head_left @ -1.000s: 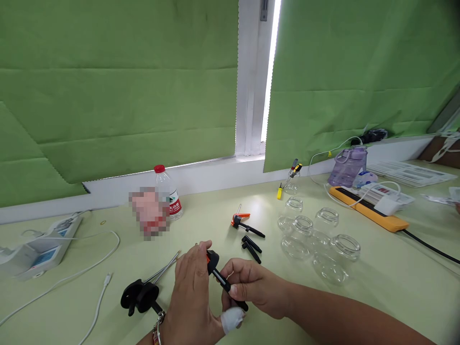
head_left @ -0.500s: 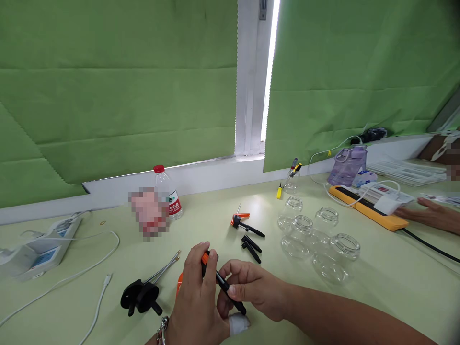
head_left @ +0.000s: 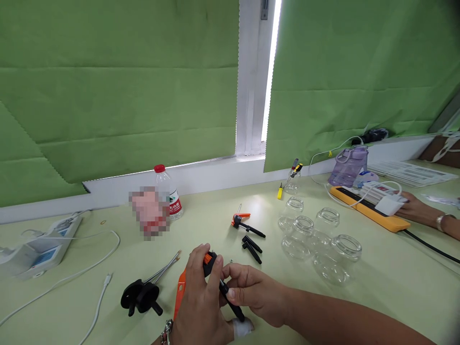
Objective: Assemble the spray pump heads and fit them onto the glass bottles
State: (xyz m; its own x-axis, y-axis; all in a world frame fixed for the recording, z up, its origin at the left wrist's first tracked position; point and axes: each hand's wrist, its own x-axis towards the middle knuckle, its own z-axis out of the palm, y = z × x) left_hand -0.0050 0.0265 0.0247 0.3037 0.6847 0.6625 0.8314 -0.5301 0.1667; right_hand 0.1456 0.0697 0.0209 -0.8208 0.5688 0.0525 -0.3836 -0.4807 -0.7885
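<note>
My left hand, a white wrap on its thumb, grips the black-and-orange head of a small crank-like piece. From that head a short metal rod runs down to a black handle, which my right hand pinches between thumb and fingers. An orange strip juts out to the left from behind my left hand; I cannot tell whether it belongs to the held piece. Beyond my hands lie a similar black-and-orange piece and two loose black handles.
Black discs with metal rods lie left of my hands. Several glass jars stand to the right. Behind are a red-capped bottle and a jar with screwdrivers. Another person's hand is beside an orange power strip.
The head in my left hand has tilted and shows more. More of the orange strip is visible. The black handle has shifted slightly downward. The other person's hand has moved up to the white items.
</note>
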